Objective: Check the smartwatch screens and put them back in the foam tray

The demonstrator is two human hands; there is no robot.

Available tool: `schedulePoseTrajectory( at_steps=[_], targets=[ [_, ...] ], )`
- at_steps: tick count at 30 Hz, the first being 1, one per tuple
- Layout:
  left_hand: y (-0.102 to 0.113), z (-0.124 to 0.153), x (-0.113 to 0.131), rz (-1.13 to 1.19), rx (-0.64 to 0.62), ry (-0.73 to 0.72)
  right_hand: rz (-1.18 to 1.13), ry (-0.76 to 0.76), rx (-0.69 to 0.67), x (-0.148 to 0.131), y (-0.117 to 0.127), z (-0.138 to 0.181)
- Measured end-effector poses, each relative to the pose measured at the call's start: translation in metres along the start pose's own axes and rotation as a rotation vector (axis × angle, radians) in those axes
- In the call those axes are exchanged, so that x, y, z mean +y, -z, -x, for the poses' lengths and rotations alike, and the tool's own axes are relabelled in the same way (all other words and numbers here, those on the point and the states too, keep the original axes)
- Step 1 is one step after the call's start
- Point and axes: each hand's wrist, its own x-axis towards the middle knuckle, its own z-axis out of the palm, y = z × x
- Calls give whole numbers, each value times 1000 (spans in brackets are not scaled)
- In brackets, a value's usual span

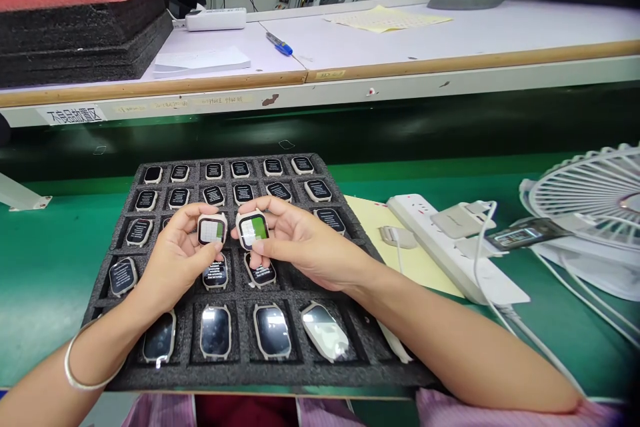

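- In the head view, the left hand (175, 257) had its thumb and fingers clamped on the left watch (212, 231).
- The right hand (300, 240) gripped the right watch (253, 230), its thumb over the lower part of the screen.
- The 2 held watches were side by side above the tray (240, 375), screens facing the camera, each showing white and green areas.
- The hands were close together; whether their fingers touched could not be told.
- The tray lay on the bench (45, 267); many other watches (243, 194) in its slots bore white text, while 4 front watches (216, 332) showed none readable.
- The step in hand seemed to be a screen check on 2 watches at once.
- The next move probably called for a steady edge grip and a thumb free to work each screen.
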Motion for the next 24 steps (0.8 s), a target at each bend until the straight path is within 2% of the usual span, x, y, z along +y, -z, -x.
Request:
schedulePoseTrajectory(
  at_steps=[10, 24],
  targets=[
    [0, 1, 3, -28, -52, 29, 7, -23, 12, -2, -1, -1],
    [2, 0, 1, -59, -49, 5, 20, -16, 22, -1, 1, -1]
  ],
)
